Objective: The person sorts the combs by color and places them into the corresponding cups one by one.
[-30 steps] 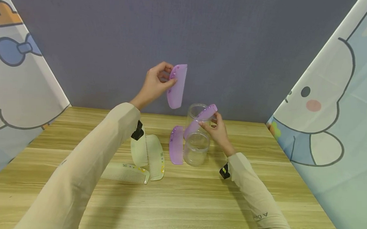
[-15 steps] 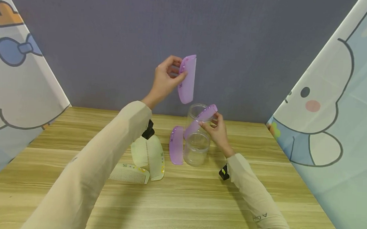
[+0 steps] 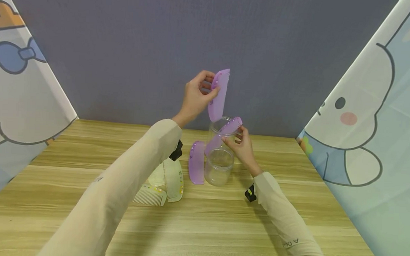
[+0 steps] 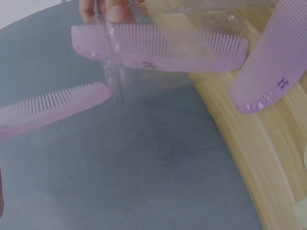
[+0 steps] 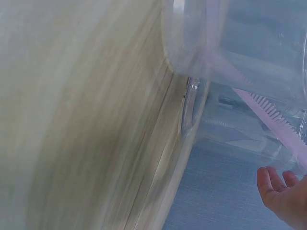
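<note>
My left hand (image 3: pixel 196 97) pinches a purple comb (image 3: pixel 220 92) between thumb and fingers. The comb hangs nearly upright, its lower end right at the mouth of the back clear jar (image 3: pixel 212 135). My right hand (image 3: pixel 243 148) grips that jar near its rim from the right. Inside it leans another purple comb (image 3: pixel 227 128), its top poking out beside my fingers; the left wrist view shows this comb (image 4: pixel 163 52) through the clear wall. In front stands a second clear jar (image 3: pixel 218 177). A third purple comb (image 3: pixel 197 164) lies to its left on the table.
Several pale green combs (image 3: pixel 173 182) lie left of the purple one, partly hidden by my left sleeve (image 3: pixel 130 186). A dark grey wall (image 3: pixel 143 56) rises behind the wooden table (image 3: pixel 200 234). Cartoon-printed panels (image 3: pixel 359 123) flank both sides.
My left hand has carried its purple comb rightward, first rising and then lowering, to the back jar's mouth. The right hand and both jars have stayed in place.
</note>
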Demonstrator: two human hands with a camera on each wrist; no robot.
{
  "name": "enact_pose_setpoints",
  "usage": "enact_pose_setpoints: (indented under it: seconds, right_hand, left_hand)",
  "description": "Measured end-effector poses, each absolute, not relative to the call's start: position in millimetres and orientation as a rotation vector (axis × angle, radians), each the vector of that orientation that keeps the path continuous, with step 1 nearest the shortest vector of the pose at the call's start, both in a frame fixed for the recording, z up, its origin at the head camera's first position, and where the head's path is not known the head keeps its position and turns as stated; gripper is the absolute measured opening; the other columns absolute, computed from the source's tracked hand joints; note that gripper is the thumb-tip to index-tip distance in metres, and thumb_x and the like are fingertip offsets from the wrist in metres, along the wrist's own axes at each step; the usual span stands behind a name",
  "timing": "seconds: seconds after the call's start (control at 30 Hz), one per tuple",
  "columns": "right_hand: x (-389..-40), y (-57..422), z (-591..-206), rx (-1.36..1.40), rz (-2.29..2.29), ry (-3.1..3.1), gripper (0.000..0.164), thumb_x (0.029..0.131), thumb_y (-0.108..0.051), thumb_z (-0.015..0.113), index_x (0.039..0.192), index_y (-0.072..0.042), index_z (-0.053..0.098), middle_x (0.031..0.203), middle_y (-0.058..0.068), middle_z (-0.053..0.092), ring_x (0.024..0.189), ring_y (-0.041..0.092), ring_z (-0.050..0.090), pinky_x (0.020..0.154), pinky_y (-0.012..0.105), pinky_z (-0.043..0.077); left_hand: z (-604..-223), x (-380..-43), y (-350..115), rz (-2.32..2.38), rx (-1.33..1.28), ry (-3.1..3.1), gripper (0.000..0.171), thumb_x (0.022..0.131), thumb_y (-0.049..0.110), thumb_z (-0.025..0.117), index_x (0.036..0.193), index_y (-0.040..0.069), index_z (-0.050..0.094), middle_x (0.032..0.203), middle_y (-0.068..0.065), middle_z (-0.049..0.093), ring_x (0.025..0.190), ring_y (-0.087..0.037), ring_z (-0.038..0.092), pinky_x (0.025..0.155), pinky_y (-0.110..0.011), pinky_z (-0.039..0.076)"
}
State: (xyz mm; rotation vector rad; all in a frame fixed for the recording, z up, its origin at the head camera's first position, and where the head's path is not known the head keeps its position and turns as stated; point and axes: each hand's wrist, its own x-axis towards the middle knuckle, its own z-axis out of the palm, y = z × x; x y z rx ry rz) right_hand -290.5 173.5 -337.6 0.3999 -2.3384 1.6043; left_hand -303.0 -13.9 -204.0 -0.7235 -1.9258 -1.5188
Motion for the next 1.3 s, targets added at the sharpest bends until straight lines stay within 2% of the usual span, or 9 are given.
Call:
enact_pose_setpoints:
  seconds: [0.17, 0.4, 0.57, 0.8, 1.3]
  right_hand:
    - [-304, 180, -352, 0.399, 1.605, -2.344, 0.076, 0.080, -0.014, 0.069, 0.138, 0.002, 0.023, 0.138, 0.023, 0.036, 0.122, 0.041, 0.041, 0.099, 0.055, 0.036]
    - [-312, 184, -362, 0.387, 1.570, -2.331, 0.076, 0.079, -0.020, 0.071, 0.138, -0.003, 0.026, 0.136, 0.019, 0.039, 0.120, 0.038, 0.044, 0.097, 0.050, 0.040]
    - [-310, 184, -359, 0.379, 1.595, -2.337, 0.076, 0.079, -0.019, 0.071, 0.138, -0.003, 0.025, 0.136, 0.019, 0.038, 0.121, 0.037, 0.043, 0.099, 0.051, 0.038]
    - [-291, 177, -341, 0.415, 1.669, -2.309, 0.073, 0.080, -0.008, 0.067, 0.136, 0.007, 0.023, 0.136, 0.028, 0.034, 0.122, 0.045, 0.039, 0.100, 0.061, 0.031]
    - [-291, 176, -341, 0.411, 1.629, -2.323, 0.072, 0.081, -0.010, 0.067, 0.137, 0.005, 0.024, 0.137, 0.027, 0.035, 0.122, 0.044, 0.040, 0.099, 0.057, 0.035]
  left_hand:
    - [-222, -323, -7, -1.497, -0.721, -1.945, 0.026, 0.080, 0.008, 0.067, 0.104, 0.002, 0.059, 0.098, -0.014, 0.065, 0.081, -0.021, 0.064, 0.068, -0.029, 0.055]
    - [-236, -326, 3, -1.459, -0.739, -1.952, 0.023, 0.080, 0.009, 0.066, 0.102, 0.004, 0.060, 0.095, -0.011, 0.065, 0.079, -0.018, 0.064, 0.067, -0.027, 0.055]
    - [-246, -326, 11, -1.414, -0.715, -1.982, 0.023, 0.080, 0.008, 0.066, 0.102, 0.004, 0.060, 0.095, -0.010, 0.065, 0.080, -0.017, 0.063, 0.066, -0.025, 0.054]
    - [-262, -328, 20, -1.340, -0.685, -2.036, 0.023, 0.082, 0.007, 0.065, 0.104, 0.005, 0.060, 0.096, -0.009, 0.065, 0.082, -0.017, 0.063, 0.067, -0.020, 0.053]
    - [-286, -328, 29, -1.201, -0.569, -2.157, 0.026, 0.084, 0.011, 0.064, 0.110, 0.012, 0.060, 0.099, -0.002, 0.065, 0.084, -0.012, 0.061, 0.068, -0.018, 0.051]
